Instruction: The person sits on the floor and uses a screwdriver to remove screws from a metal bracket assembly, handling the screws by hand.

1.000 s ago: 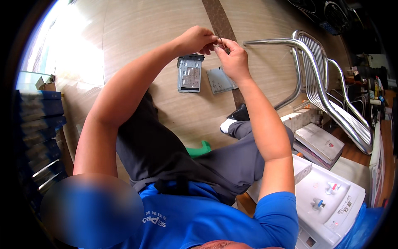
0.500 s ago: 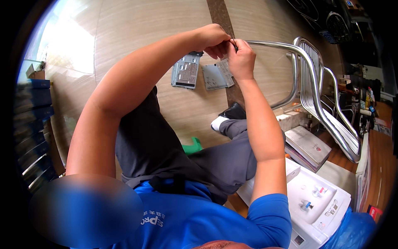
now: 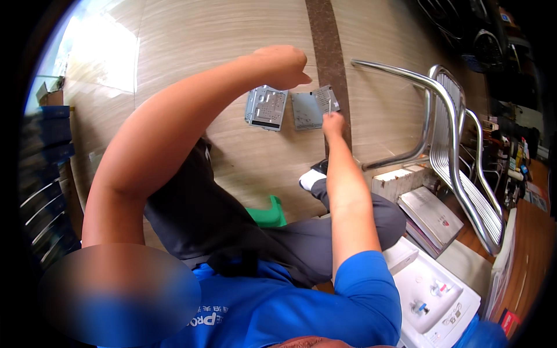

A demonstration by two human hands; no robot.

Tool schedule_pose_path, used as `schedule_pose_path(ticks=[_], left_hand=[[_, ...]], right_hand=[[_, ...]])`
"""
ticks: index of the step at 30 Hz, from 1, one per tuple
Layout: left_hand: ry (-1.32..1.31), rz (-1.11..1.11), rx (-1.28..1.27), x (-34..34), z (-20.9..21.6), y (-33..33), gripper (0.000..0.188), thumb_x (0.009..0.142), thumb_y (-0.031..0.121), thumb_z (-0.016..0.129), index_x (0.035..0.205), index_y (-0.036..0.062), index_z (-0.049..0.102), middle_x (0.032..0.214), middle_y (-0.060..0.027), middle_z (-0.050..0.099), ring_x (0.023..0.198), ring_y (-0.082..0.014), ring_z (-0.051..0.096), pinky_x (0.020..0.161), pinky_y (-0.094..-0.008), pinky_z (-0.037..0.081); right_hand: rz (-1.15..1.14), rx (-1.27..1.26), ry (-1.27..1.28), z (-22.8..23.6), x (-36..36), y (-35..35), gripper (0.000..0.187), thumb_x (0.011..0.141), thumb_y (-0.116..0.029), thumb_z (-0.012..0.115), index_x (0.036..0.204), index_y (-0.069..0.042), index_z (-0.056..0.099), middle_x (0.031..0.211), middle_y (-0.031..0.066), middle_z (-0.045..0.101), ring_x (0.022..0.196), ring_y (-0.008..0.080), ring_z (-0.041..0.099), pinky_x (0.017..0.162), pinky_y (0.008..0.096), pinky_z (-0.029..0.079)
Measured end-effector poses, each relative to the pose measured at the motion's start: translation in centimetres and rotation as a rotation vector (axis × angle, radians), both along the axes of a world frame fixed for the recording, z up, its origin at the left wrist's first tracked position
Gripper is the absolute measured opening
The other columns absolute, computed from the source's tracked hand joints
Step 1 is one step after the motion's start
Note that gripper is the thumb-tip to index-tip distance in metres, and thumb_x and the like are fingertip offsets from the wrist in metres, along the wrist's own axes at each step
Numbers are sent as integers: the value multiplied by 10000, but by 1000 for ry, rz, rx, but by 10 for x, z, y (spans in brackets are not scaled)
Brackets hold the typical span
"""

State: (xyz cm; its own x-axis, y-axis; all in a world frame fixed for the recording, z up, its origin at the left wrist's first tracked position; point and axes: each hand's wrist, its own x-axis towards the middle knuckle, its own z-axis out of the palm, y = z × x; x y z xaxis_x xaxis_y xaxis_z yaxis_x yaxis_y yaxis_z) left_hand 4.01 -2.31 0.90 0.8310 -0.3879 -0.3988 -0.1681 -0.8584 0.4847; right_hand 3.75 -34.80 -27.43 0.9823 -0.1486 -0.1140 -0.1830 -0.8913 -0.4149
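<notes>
My left hand (image 3: pixel 285 62) is raised at the top centre, fingers curled shut, and I cannot see anything in it. My right hand (image 3: pixel 333 122) is lower, stretched toward the floor, and grips a thin metal tool (image 3: pixel 330 105) that points up from the fist. Below the hands, on the wooden floor, lie a grey metal chassis (image 3: pixel 266 108), a flat grey metal plate (image 3: pixel 305 110) and a small perforated metal piece (image 3: pixel 325 96). The tool tip is beside the perforated piece.
A metal-framed chair (image 3: pixel 449 133) stands at the right. Near it lie a flat silver device (image 3: pixel 430 216) and a white appliance (image 3: pixel 438 296). A green stool (image 3: pixel 268 211) shows under my legs. Blue crates (image 3: pixel 43 174) stack at the left. A dark strip (image 3: pixel 326 52) crosses the floor.
My hands were together, pinching something small. They have parted: the left stays raised and the right has dropped toward the metal parts on the floor with the thin tool.
</notes>
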Motion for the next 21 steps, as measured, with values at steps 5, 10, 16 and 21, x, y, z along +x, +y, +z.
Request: schedule_pose_path(ticks=[5, 10, 16, 21], left_hand=[[-187, 156, -96, -14, -10, 38, 465, 903, 360, 604, 1184, -10, 624, 1093, -201, 662, 1021, -368, 631, 880, -433, 497], [-35, 122, -42, -8, -1, 54, 446, 912, 304, 615, 1234, -4, 591, 1106, -216, 653, 1047, -370, 616, 913, -424, 485], [-1, 20, 46, -6, -1, 43, 425, 908, 261, 628, 1245, 7, 573, 1100, -202, 653, 1043, -361, 615, 906, -427, 489], [-63, -28, -86, -8, 5, 38, 406, 867, 201, 664, 1228, 29, 590, 1164, -170, 635, 1041, -351, 616, 907, -416, 494]], right_hand=[[44, -24, 137, -78, -56, 5, 195, 772, -228, 667, 845, -57, 726, 827, 199, 685, 817, 372, 667, 757, 434, 521], [92, -26, 151, -89, -50, 12, 184, 796, -205, 647, 875, -51, 710, 859, 200, 682, 850, 375, 659, 767, 436, 516], [123, 53, 148, -91, -46, 9, 213, 825, -198, 636, 928, -20, 691, 895, 213, 675, 897, 387, 641, 817, 445, 507], [146, -111, 17, -87, -17, -10, 259, 854, -111, 556, 1085, -30, 641, 1062, 241, 604, 1024, 403, 573, 891, 455, 470]])
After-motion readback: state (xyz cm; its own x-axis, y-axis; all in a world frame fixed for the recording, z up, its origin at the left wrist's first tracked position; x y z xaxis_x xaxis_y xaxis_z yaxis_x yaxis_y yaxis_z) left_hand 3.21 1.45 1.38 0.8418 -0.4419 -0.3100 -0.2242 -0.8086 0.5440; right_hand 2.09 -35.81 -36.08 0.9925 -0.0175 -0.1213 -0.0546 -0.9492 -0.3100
